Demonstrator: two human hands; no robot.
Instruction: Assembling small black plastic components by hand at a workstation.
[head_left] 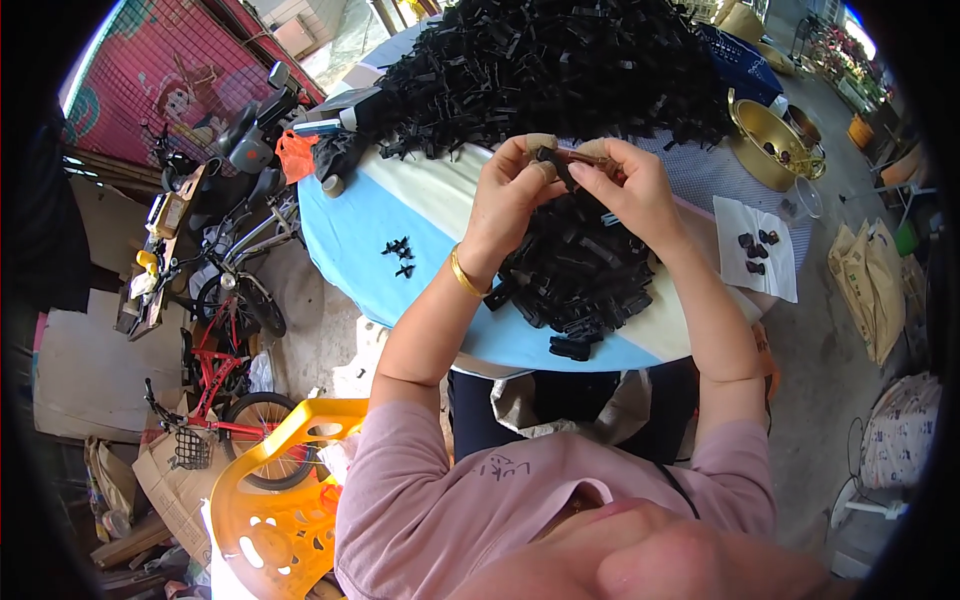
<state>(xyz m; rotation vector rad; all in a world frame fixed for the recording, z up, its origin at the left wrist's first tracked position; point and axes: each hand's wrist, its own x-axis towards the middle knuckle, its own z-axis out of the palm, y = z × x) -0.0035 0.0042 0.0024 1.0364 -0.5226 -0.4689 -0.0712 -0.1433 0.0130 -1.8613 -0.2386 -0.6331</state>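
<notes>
Above the table, my left hand (512, 195) pinches a small black plastic piece (556, 168) between thumb and fingers; its fingertips look covered in tan. Close beside it, my right hand (632, 190) is closed, thumb and fingers together at the piece's right side. Something thin and reddish-brown shows at its fingertips, too small to name. Under both hands lies a pile of black plastic clips or similar parts (580, 275). A few tiny black pieces (398, 250) lie apart on the blue cloth to the left.
A large heap of black parts (550, 70) covers the table's far side. At right are a white sheet (735, 270) with dark lumps on it, a gold-coloured pot (752, 150) and a blue basket (745, 65). A yellow chair (235, 500) stands at lower left, bicycles (212, 370) beyond.
</notes>
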